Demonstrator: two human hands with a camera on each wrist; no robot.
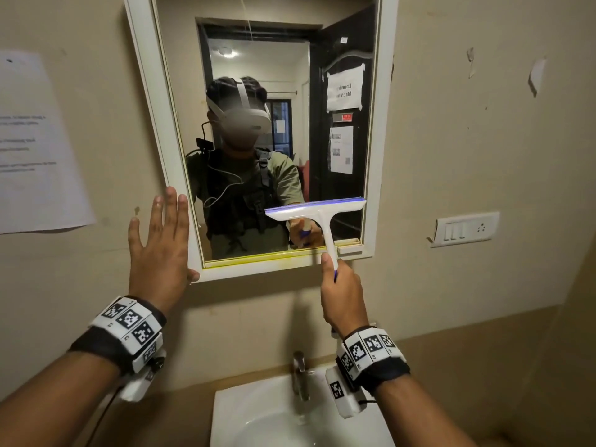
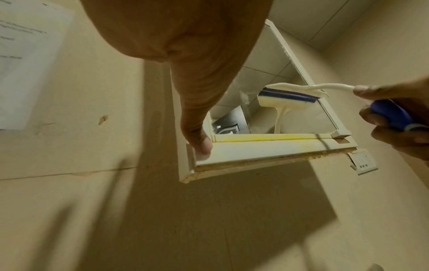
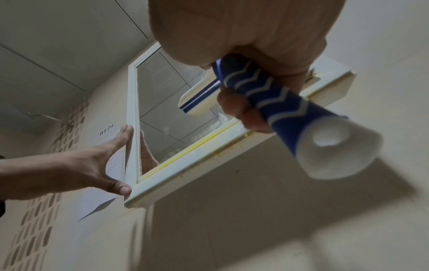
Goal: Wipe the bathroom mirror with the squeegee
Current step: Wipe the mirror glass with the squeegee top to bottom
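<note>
The mirror (image 1: 338, 59) in its white frame (image 1: 146, 91) hangs on the beige wall. My right hand (image 1: 343, 295) grips the blue handle (image 3: 274, 95) of a white squeegee (image 1: 317, 209). Its blue-edged blade (image 2: 287, 95) lies against the glass in the lower right part of the mirror. My left hand (image 1: 159, 246) is flat with straight fingers against the frame's lower left corner, and its thumb (image 2: 199, 141) presses the bottom rail. A yellow stain (image 2: 255, 137) runs along the bottom edge of the glass.
A white sink (image 1: 245, 414) with a metal tap (image 1: 300, 375) sits below the mirror. A printed sheet (image 1: 35, 146) is stuck on the wall to the left. A white switch plate (image 1: 464, 229) is on the wall to the right.
</note>
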